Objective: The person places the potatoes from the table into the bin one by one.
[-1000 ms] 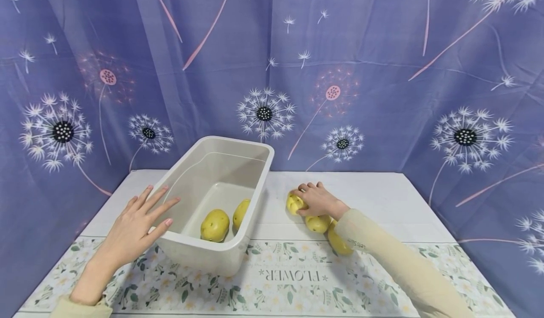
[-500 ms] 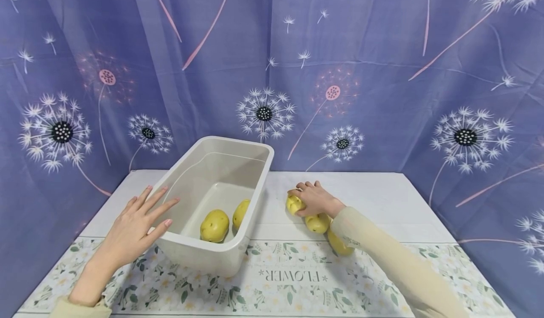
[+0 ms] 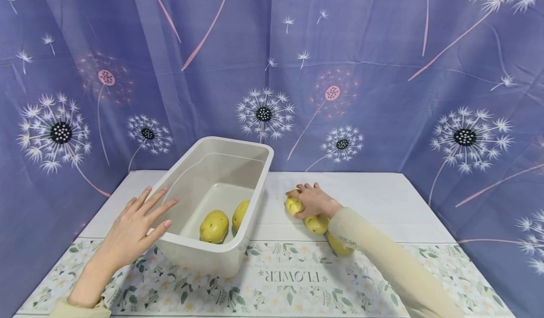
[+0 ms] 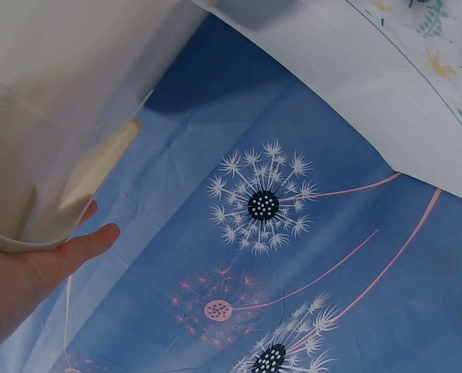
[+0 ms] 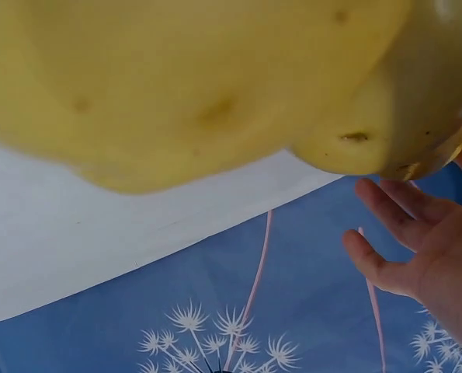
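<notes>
Beyond the grey bin [image 3: 199,257] on the right, the person's right grip [image 3: 315,201] is curled over a pale yellow potato [image 3: 293,206], the farthest and leftmost of three set out in a slanting row on the white surface [image 3: 369,195]. The middle potato [image 3: 316,224] sits just beside it, to the near right, and the nearest potato [image 3: 338,245] lies partly behind the right sleeve [image 3: 382,261]. The left grip [image 3: 129,233] holds nothing; its fingers are straight and spread over the bin's left rim. Inside the bin, at the near end, a whole potato [image 3: 214,227] rests on the floor, and another potato [image 3: 240,215] is half hidden by the right wall.

What would worry me is that smooth, rounded skin. If the fingers cover mostly the top, the potato could slip out and roll off towards the purple curtain [image 3: 297,39]; the right wrist's view is too crowded for me to tell how far under they reach. The neighbours lie so close that a sideways tug could knock them loose, and the low forearm could nudge the nearest one. A hard press from those spread left fingers might tip or slide the bin.
</notes>
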A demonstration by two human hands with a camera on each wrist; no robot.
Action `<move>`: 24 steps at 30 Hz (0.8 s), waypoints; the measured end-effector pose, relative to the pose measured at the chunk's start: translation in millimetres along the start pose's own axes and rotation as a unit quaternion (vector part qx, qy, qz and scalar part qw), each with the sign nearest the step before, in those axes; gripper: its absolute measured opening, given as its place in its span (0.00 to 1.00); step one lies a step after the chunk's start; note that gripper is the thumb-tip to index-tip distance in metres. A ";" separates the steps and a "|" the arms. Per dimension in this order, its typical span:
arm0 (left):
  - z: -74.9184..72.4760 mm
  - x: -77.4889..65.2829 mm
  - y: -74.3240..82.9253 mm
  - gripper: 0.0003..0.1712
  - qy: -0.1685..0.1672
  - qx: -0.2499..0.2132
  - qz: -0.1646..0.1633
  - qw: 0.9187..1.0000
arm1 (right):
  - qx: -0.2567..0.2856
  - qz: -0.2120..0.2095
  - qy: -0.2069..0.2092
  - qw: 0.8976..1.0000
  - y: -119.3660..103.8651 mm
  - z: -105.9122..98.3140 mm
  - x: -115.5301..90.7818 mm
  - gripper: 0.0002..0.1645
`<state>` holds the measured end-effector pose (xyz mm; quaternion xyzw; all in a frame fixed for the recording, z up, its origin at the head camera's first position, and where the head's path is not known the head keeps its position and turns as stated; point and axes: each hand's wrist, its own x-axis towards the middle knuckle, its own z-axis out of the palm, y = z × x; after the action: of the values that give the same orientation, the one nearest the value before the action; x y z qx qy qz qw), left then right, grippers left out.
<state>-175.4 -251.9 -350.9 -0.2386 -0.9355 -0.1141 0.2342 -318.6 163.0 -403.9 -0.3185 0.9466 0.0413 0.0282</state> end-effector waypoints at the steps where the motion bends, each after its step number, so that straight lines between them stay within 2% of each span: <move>1: 0.2 -0.2 -0.2 0.26 0.000 -0.001 -0.001 1.000 | 0.002 0.000 -0.003 1.000 -0.3 0.3 0.0 0.41; 18: 0.1 -0.3 0.2 0.26 0.000 -0.003 -0.001 1.000 | -0.018 -0.006 -0.002 1.000 -4.1 2.0 3.1 0.40; 24: -0.2 -0.2 0.6 0.26 0.003 -0.003 0.002 1.000 | -0.018 -0.019 0.018 0.999 -4.1 -3.3 0.4 0.40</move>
<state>-174.9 -251.6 -350.7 -0.2403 -0.9340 -0.1171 0.2368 -316.6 159.2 -400.9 -0.3380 0.9397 0.0520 0.0058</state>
